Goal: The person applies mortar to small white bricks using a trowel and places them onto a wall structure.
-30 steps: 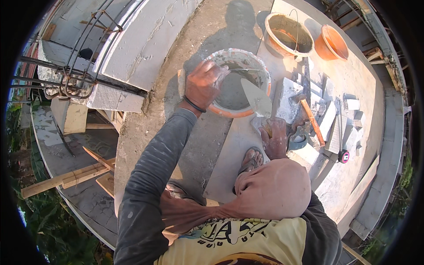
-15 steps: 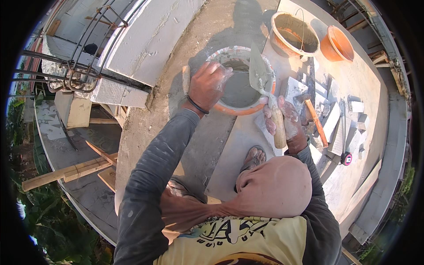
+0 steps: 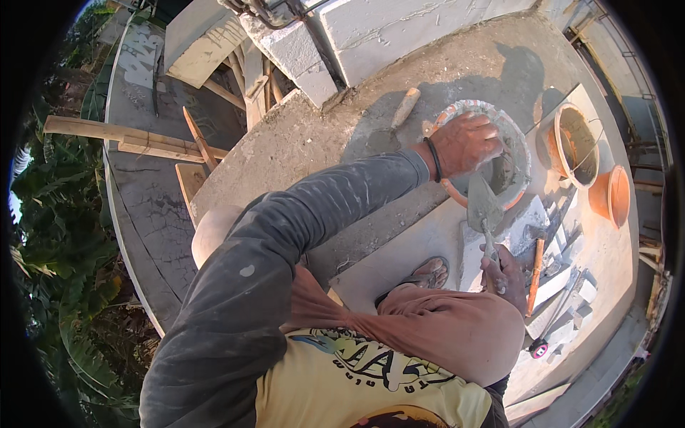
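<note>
A pointed trowel (image 3: 483, 205) with a grey-smeared blade is gripped by its handle in my right hand (image 3: 505, 274). Its blade reaches over the near rim of a round orange-edged tub (image 3: 528, 167), which contains grey wet mix (image 3: 492, 171). My left hand (image 3: 467, 143), with a dark band at its wrist, is over the tub's left side. Its fingers are curled closed, and whatever they may hold is hidden. Left of the tub, a wooden handle (image 3: 407, 108) lies on the concrete, its tool end hard to make out.
Two orange buckets, one mortar-coated (image 3: 571, 146) and one cleaner (image 3: 610, 197), stand at the right. A hammer (image 3: 535, 274), a tape measure (image 3: 539, 348) and pale block pieces (image 3: 553, 285) lie nearer. White blocks (image 3: 399, 36) line the back; timber planks (image 3: 135, 135) jut out left.
The view has turned, so the tub and buckets appear farther right. My left fingers have curled inward over the tub. The trowel has tipped lower, still in my right hand.
</note>
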`<state>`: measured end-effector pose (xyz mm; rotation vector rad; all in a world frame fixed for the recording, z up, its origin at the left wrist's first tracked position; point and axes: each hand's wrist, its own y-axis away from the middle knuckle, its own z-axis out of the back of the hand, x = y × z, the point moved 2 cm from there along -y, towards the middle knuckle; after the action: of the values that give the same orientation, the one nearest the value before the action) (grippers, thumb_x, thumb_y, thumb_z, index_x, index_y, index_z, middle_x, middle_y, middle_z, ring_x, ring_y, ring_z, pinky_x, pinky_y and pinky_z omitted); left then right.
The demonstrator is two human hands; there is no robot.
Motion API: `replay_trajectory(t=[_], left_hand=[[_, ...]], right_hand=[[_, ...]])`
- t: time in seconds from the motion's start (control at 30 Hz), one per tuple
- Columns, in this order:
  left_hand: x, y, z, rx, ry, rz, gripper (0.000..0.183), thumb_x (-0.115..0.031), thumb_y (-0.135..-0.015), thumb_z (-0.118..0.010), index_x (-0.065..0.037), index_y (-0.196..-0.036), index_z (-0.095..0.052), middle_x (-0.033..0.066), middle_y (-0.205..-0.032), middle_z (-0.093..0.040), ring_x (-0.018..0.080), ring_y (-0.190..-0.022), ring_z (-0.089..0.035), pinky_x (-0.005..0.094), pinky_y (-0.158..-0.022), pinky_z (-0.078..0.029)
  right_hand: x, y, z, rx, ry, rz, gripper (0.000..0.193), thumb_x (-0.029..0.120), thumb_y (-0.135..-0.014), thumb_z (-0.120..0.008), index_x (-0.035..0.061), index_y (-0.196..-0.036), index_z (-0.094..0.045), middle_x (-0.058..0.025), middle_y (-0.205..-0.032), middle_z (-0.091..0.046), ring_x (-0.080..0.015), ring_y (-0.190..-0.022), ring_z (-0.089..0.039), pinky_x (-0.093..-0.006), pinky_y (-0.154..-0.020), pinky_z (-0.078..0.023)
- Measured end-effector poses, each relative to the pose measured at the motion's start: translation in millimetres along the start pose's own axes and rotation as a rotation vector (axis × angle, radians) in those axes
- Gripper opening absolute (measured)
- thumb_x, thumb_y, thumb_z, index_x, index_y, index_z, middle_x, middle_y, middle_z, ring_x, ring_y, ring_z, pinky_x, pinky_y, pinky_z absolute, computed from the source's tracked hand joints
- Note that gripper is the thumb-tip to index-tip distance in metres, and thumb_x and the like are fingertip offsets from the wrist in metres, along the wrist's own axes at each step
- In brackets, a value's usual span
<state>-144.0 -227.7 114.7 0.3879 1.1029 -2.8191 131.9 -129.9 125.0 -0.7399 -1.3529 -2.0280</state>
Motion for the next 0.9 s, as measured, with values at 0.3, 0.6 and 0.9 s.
replay_trajectory(t=[0.3, 0.6, 0.9], left_hand=[[8, 41, 38, 0.427, -0.044, 0.015, 0.010, -0.015, -0.082, -0.065, -0.011, -0.091, -0.067, 0.0068, -0.098, -0.062, 0.0243, -0.098, -0.063, 0.0397, -0.082, -0.053], [-112, 77, 204, 1.037, 0.154, 0.062, 0.029, -0.019, -0.084, -0.061, -0.006, -0.110, -0.061, 0.0062, -0.105, -0.063, 0.0229, -0.104, -0.061, 0.0371, -0.085, -0.047], [-101, 81, 265, 0.867, 0.041, 0.170, 0.051, -0.026, -0.086, -0.060, -0.001, -0.131, -0.052, 0.0164, -0.123, -0.057, 0.0321, -0.119, -0.054, 0.0447, -0.103, -0.041]], right_hand=[[32, 32, 41, 0.068, 0.059, 0.270, 0.050, 0.040, -0.080, -0.078, -0.0011, -0.106, -0.063, -0.0077, -0.079, -0.063, -0.0149, -0.061, -0.055, -0.0306, -0.058, -0.045], [177, -28, 38, -0.065, 0.591, 0.357, 0.041, 0.025, -0.087, -0.070, 0.0001, -0.117, -0.056, -0.0117, -0.088, -0.060, -0.0202, -0.080, -0.058, -0.0373, -0.075, -0.045], [141, -78, 60, -0.270, 1.148, 0.452, 0.038, 0.026, -0.088, -0.067, 0.0005, -0.112, -0.053, -0.0226, -0.108, -0.063, -0.0409, -0.103, -0.060, -0.0470, -0.084, -0.048]])
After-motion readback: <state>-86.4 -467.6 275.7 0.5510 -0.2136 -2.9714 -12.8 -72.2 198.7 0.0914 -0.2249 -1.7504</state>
